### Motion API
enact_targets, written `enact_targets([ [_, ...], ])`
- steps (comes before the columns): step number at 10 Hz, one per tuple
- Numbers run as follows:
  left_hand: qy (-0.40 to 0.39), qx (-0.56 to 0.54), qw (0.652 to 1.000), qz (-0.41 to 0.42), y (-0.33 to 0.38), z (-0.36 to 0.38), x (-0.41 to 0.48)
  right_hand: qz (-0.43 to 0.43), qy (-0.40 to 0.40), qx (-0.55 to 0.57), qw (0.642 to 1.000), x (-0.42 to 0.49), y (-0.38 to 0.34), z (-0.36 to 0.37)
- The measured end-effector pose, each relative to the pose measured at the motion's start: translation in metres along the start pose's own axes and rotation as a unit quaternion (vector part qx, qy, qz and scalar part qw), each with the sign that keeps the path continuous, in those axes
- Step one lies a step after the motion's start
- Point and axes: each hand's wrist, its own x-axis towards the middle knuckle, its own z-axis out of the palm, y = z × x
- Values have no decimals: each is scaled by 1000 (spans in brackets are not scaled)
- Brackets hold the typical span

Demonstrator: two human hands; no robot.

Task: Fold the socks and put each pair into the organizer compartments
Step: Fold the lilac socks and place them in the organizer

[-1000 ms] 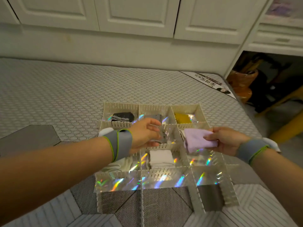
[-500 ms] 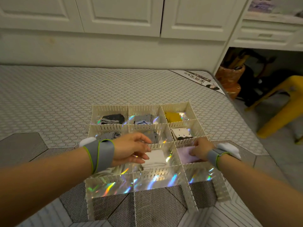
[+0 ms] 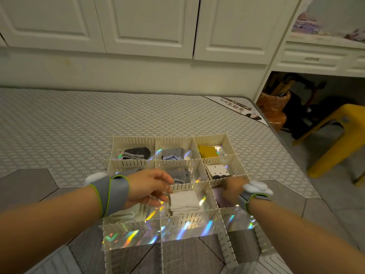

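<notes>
A cream slotted organizer (image 3: 227, 246) lies on the mattress. Folded pairs fill its far rows: dark (image 3: 136, 153), grey-blue (image 3: 173, 154), yellow (image 3: 207, 151), grey (image 3: 178, 175) and white dotted (image 3: 217, 172). A white pair (image 3: 184, 200) sits in the third row's middle cell. My right hand (image 3: 233, 189) reaches down into the third row's right cell and holds a lilac pair (image 3: 218, 195) there, its fingers mostly hidden. My left hand (image 3: 148, 186) hovers over the third row's left cell with loosely curled fingers. It holds nothing, and its fingertips are near the divider.
The nearest row of cells holds no socks and shows a rainbow foil floor (image 3: 177, 232). The patterned mattress (image 3: 59, 135) ends at white cupboards behind. A yellow stool (image 3: 339, 135) and an orange jar (image 3: 274, 109) stand on the floor to the right.
My right hand has carried the lilac pair down from above the organizer into the third row's right cell. My left hand has drawn back from the middle cells toward the near left.
</notes>
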Motion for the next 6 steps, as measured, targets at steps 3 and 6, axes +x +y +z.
enact_targets([
  [3, -11, 44, 999, -4, 4, 6, -5, -14, -15, 53, 998, 6, 6, 13],
  [6, -37, 174, 984, -3, 29, -2, -11, -36, -91, 31, 995, -6, -9, -13],
])
